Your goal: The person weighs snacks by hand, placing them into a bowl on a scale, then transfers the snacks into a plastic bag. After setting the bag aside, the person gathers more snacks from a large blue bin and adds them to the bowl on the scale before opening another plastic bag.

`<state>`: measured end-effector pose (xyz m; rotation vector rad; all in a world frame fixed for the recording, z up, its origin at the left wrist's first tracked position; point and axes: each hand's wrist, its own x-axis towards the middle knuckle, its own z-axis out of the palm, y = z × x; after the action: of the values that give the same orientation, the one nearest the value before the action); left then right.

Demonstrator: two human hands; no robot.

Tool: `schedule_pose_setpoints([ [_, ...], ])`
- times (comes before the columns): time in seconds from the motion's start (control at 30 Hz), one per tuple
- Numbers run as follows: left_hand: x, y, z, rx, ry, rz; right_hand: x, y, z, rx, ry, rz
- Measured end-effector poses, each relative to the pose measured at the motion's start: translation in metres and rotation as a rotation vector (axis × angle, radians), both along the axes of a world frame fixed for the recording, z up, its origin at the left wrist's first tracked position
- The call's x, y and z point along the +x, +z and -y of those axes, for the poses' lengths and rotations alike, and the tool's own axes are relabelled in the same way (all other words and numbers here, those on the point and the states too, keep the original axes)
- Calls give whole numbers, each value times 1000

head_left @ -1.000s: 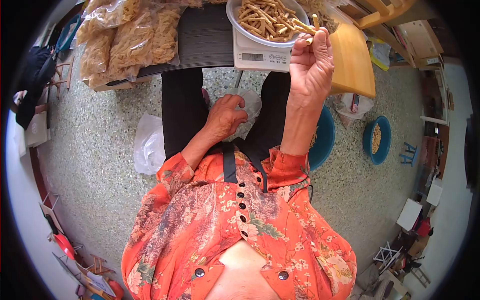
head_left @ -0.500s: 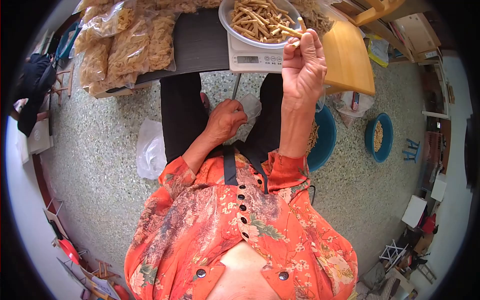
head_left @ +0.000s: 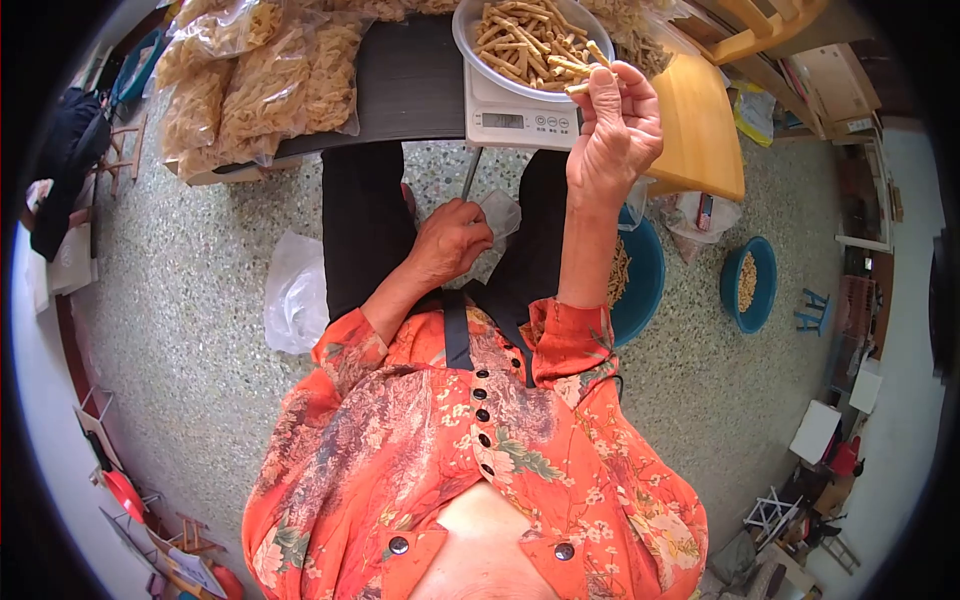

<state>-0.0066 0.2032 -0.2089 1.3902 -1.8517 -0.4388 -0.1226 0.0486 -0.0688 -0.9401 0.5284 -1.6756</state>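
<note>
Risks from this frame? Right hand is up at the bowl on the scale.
1. The right hand pinches a few sticks right at the rim of the bowl; one may slip outside and fall to the floor.
2. The full bowl is wider than the scale; a nudge from that hand may skew the reading or shift it.
3. The left hand grips a plastic bag loosely on the lap; it may slide off.

The bags (head_left: 265,85) are glossy clear plastic, the scale (head_left: 505,100) smooth plastic, the bowl (head_left: 463,35) seemingly metal.
</note>
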Motion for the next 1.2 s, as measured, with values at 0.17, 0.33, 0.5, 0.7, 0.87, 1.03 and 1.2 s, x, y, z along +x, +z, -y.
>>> schedule_pose_setpoints([
  [0.17,-1,0,-1,9,-1,-32,2,7,7,-70,-73,-115],
  [0.33,0,0,-1,16,-12,-28,2,12,16,-156,-138,-269],
  [0.5,-1,-1,-1,5,-9,-33,2,12,24,-238,-212,-446],
  [0.7,0,-3,-2,25,-18,-18,4,9,29,-279,-226,-465],
  [0.87,-1,-1,-1,49,-27,-20,1,13,20,-251,-245,-473],
  [1.03,-1,-2,-2,52,-41,-11,0,13,10,-211,-241,-450],
  [1.2,-1,-3,-4,56,-33,-18,-2,10,7,-201,-244,-452],
])
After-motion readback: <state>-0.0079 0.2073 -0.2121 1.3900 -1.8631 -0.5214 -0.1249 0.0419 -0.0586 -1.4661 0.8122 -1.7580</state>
